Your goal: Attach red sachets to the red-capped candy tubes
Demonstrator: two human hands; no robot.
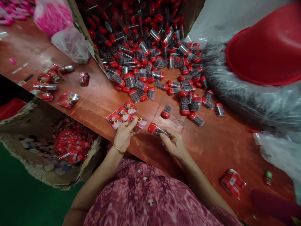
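My right hand (173, 142) grips a small clear tube with a red cap (155, 129), held sideways just above the reddish table (101, 100). My left hand (124, 133), with a gold bangle on the wrist, pinches the near edge of a small stack of red printed labels (123, 115) lying on the table. The two hands are close together at the table's near edge. One loose red-capped tube (166, 112) lies just beyond my right hand.
A tipped cardboard box (80, 25) spills several red-capped tubes (150, 69) across the table. A red basin (268, 50) rests on a plastic bag at right. Wrapped tubes (47, 81) lie at left. A box (47, 175) below holds red wrapped pieces (70, 144). Pink bags (53, 15) sit far left.
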